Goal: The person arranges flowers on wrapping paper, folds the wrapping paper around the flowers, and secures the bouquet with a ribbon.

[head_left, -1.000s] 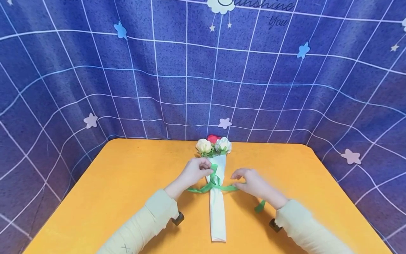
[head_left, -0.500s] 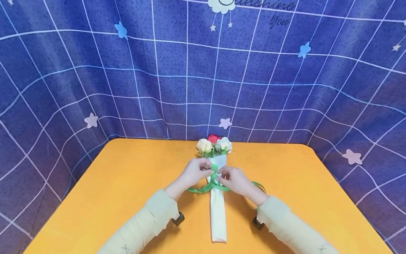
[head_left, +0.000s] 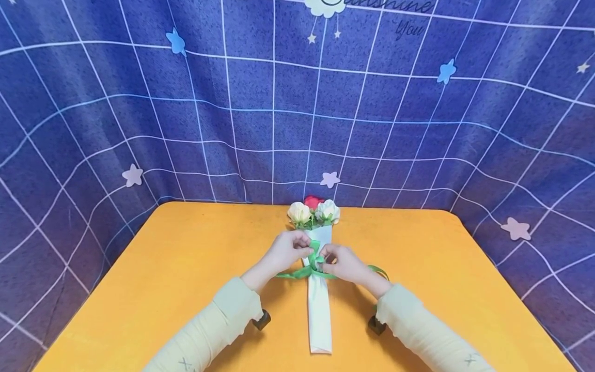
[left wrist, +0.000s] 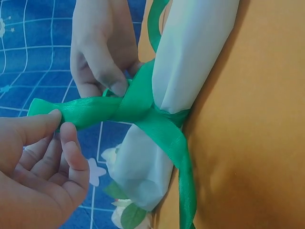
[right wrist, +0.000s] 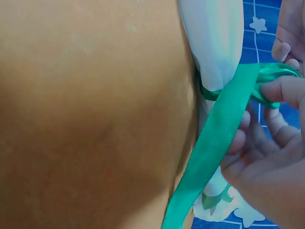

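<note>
A bouquet in white wrapping (head_left: pixel 319 315) lies lengthwise on the table, its cream, red and pale blue-white flowers (head_left: pixel 327 212) at the far end. Around its narrow middle runs a green ribbon (left wrist: pixel 164 136), crossed over itself. Between thumb and forefinger my left hand (head_left: pixel 289 249) pinches a raised ribbon loop, seen at the left of the left wrist view. Close beside it, my right hand (head_left: pixel 343 262) pinches the ribbon near the crossing with thumb and finger (right wrist: pixel 283 90). One ribbon tail hangs to each side of the bouquet.
The orange table (head_left: pixel 195 258) extends to both sides of the bouquet. Behind it hangs a blue curtain (head_left: pixel 251 129) with white grid lines and stars. Dark wrist cameras (head_left: pixel 262 320) sit under both sleeves.
My right hand has moved left from beside the bouquet to the ribbon crossing and now pinches the ribbon there. The left hand has stayed in place with its loop.
</note>
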A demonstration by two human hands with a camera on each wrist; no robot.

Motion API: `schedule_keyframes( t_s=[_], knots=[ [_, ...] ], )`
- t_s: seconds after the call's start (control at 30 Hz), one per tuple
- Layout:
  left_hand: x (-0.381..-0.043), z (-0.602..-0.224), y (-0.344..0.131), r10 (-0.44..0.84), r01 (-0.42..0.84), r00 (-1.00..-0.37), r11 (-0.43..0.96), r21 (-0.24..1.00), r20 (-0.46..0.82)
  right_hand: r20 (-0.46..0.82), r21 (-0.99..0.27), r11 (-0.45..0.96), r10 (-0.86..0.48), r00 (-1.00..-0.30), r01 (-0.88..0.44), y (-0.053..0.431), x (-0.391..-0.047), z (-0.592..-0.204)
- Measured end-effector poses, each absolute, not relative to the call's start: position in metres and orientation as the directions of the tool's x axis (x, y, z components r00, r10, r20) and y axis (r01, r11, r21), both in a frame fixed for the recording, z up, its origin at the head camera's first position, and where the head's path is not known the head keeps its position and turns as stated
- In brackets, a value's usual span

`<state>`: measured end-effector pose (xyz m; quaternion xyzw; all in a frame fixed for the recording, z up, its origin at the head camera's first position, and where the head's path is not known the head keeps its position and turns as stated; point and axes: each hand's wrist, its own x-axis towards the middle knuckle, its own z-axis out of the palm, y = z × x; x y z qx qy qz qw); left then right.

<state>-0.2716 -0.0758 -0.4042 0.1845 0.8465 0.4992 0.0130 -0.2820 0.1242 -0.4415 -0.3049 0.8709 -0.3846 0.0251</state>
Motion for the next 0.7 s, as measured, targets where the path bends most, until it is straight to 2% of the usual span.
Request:
schedule_keyframes(
  t_s=[0.13,0.27,0.47,0.7],
  knots=[
    [-0.272,-0.404,-0.076,0.328,0.293,-0.932,0.43,0.854,0.154,0.188,-0.74,0.433,-0.601,-0.777,-0.514,0.126,-0.283,-0.445],
    [-0.272,-0.404,-0.075,0.329,0.296,-0.931,0.434,0.851,0.156,0.117,-0.826,0.379,-0.609,-0.784,-0.418,0.127,-0.282,-0.445],
    [-0.271,-0.402,-0.076,0.314,0.301,-0.935,0.45,0.841,0.166,0.021,-0.845,0.42,-0.592,-0.806,-0.331,0.128,-0.278,-0.442],
    [-0.272,-0.405,-0.076,0.306,0.317,-0.933,0.456,0.832,0.188,0.019,-0.868,0.381,-0.616,-0.787,-0.32,0.128,-0.27,-0.433]
  ],
)
